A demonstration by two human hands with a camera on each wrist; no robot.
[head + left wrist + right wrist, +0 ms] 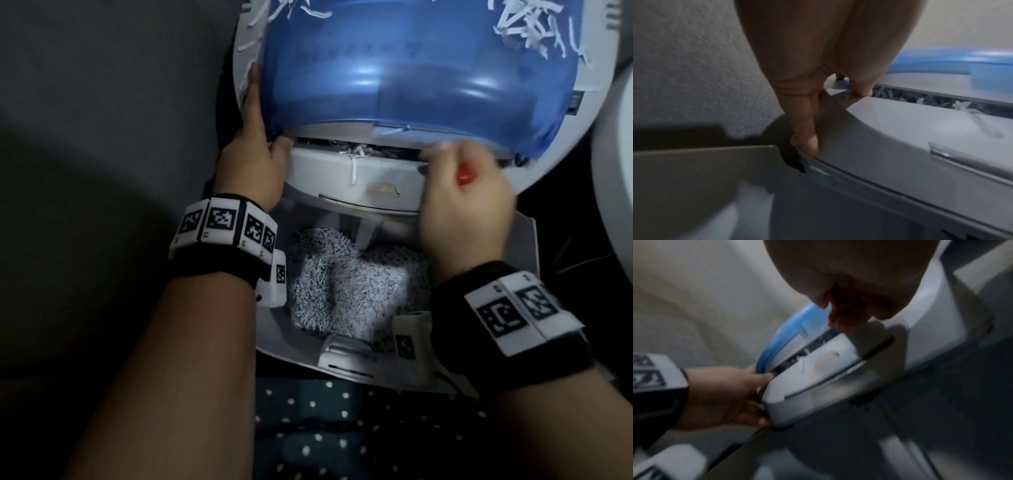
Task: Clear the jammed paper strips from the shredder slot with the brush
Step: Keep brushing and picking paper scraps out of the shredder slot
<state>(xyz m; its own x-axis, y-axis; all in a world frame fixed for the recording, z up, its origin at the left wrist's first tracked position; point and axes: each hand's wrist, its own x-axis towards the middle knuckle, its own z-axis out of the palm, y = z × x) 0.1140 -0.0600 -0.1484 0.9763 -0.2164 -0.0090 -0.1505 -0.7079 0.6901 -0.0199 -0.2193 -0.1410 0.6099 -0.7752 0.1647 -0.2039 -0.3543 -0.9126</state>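
1. Our left hand [255, 161] is gripping the left end of the white shredder head [356, 178]: the thumb is resting by the left end of the slot [356, 145], and in the left wrist view the fingers [807, 129] are curling down the head's side edge, touching it.
2. In the middle, the slot is showing as a dark gap packed with jammed paper strips [354, 150]; one strip is hanging down over the head's front face. The blue translucent cover [411, 68] is sitting just behind the slot, with loose shreds lying on it.
3. Our right hand [462, 205] is closing in a fist at the right end of the slot, around a red handle [465, 175] that we are taking for the brush; its bristles are hidden or blurred, so we cannot tell whether they are reaching the strips.
4. Below the head, the white bin [527, 246] is holding a heap of shredded paper [349, 287], between our two wrists.
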